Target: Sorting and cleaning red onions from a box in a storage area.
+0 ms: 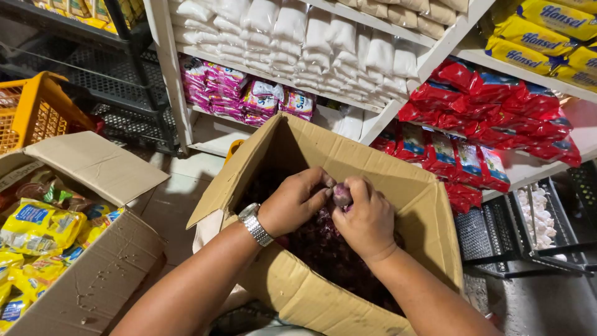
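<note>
— What is seen, from the biggest thing down?

— An open cardboard box is filled with dark red bulbs. Above them, one small purplish bulb is pinched between both hands.

— How are the hands set?

— The left hand and right hand are closed narrowly around it, fingertips touching.

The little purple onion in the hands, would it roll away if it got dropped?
Probably yes: the small onion looks rounded, so it could roll. It seems light, pinched between the left hand and right hand. Its papery skin may flake. The cardboard box below would likely catch it.
</note>
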